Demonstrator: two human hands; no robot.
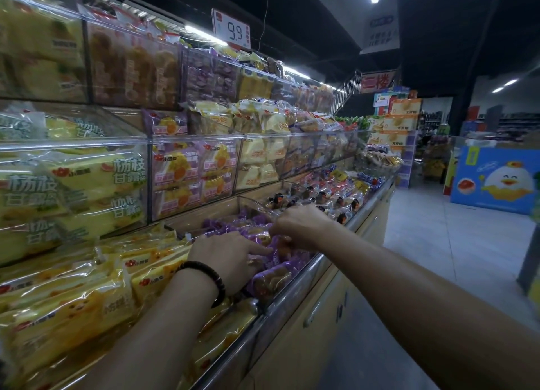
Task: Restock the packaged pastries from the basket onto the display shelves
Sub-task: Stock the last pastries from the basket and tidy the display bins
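While the basket named in the task is nowhere in this view, so that how many packs remain to be put out cannot be judged, the display shelves look close to full: the upper tiers are packed tight with yellow, brown and purple wrappers behind their clear fronts, and the bottom tier holds a dense row of yellow packs on the near side. The work at this moment is in the next compartment along that bottom tier, where the purple-wrapped pastries lie in a loose heap that runs from the metal front rail back toward the curved clear divider. The back of that compartment shows bare board, so it seems to have room for more, and the placing step there looks under way rather than finished. Both hands are inside it, right on top of the purple packs. The left hand, with a dark bead bracelet at the wrist, lies with its fingers stretched out flat over the heap, pressing on it rather than gripping. The right hand, just beyond and nearly touching the left fingertips, has its fingers curled down and appears to pinch the wrapper of one purple pack.
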